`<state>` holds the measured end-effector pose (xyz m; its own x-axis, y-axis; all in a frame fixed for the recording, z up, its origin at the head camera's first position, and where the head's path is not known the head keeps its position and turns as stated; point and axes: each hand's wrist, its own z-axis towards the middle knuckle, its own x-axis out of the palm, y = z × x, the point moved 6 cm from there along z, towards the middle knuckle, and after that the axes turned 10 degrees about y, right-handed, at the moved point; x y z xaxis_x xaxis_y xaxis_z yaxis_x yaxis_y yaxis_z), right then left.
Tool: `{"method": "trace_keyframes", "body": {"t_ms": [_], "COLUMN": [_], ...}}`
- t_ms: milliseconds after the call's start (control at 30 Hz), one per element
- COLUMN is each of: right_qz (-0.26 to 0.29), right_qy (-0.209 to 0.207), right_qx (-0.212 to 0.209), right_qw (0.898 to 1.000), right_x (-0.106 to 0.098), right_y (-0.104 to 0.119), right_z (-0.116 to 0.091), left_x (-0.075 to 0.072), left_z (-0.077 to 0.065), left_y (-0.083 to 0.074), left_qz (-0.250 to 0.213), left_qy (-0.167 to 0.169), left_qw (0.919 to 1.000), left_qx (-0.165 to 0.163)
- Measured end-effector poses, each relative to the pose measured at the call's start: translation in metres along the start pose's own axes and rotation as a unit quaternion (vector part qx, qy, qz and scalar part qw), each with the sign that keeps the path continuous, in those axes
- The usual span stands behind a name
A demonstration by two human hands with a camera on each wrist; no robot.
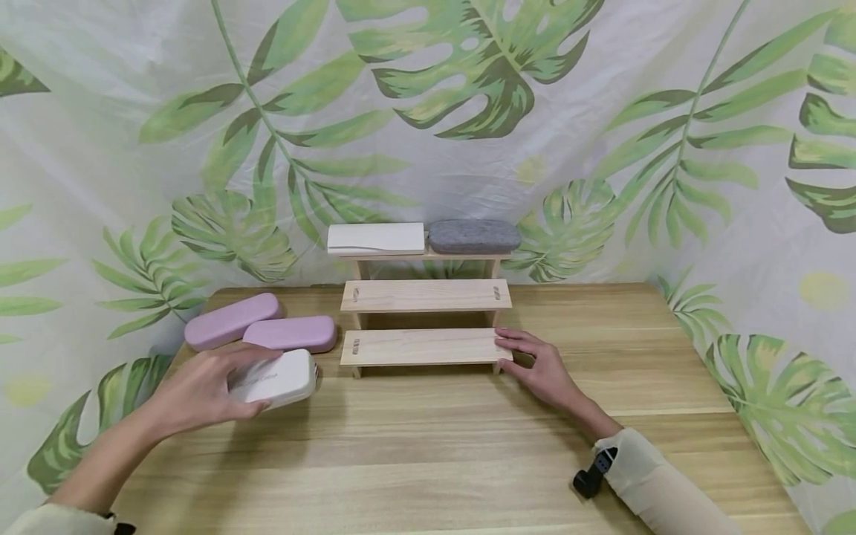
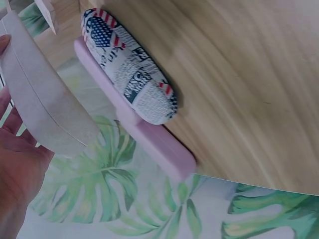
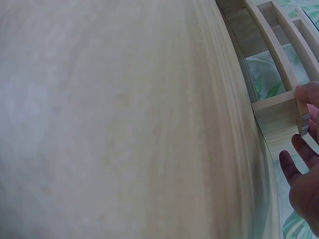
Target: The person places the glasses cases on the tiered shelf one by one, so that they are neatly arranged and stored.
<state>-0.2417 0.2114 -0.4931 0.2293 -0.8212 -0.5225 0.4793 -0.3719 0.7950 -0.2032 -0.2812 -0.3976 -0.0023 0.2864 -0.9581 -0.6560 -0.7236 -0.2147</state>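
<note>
My left hand [image 1: 203, 383] grips a white glasses case [image 1: 277, 377] between thumb and fingers, held over the table's left side. The same case [image 2: 47, 92] appears at the upper left in the left wrist view. Two lilac glasses cases [image 1: 230, 319] lie just behind it. A glasses case with newsprint and flag patterns [image 2: 130, 67] lies beside them, almost fully hidden in the head view. My right hand [image 1: 542, 368] pinches the right end of the lowest step of a three-step wooden stand [image 1: 424, 347], thumb at its front edge.
On the stand's top step sit a white folding glasses case [image 1: 376, 238] and a grey felt-like glasses case [image 1: 475, 236]. The middle step [image 1: 428, 296] is bare wood. A leaf-print cloth [image 1: 428, 171] hangs behind the wooden table [image 1: 428, 461].
</note>
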Motion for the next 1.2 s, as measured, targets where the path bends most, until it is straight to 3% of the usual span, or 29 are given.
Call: {"method": "trace_keyframes", "body": {"t_ms": [133,300,467,867,1200], "right_qz": [-0.007,-0.014,-0.023,-0.012,-0.009], "right_qy": [-0.002,0.000,-0.005,-0.005,-0.001], "right_qx": [-0.005,-0.011,-0.016,-0.020,-0.020], "right_qw": [1.000,1.000,1.000,1.000,1.000], "right_x": [0.001,0.000,-0.001,-0.002,-0.001], "right_y": [-0.016,-0.018,-0.018,0.016,0.016], "right_z": [0.000,-0.001,-0.001,0.000,-0.001], "left_x": [-0.002,-0.006,-0.009,-0.009,-0.004], "left_z": [0.008,0.015,0.022,0.049,0.076], "left_y": [-0.005,-0.011,-0.016,-0.028,-0.037], "left_qz": [0.005,0.015,0.013,-0.015,-0.033], "left_qy": [-0.005,-0.023,-0.031,-0.024,0.001], "left_qw": [0.9999,0.9988,0.9985,0.9985,0.9989], "left_qx": [0.013,0.039,0.042,0.047,0.034]}}
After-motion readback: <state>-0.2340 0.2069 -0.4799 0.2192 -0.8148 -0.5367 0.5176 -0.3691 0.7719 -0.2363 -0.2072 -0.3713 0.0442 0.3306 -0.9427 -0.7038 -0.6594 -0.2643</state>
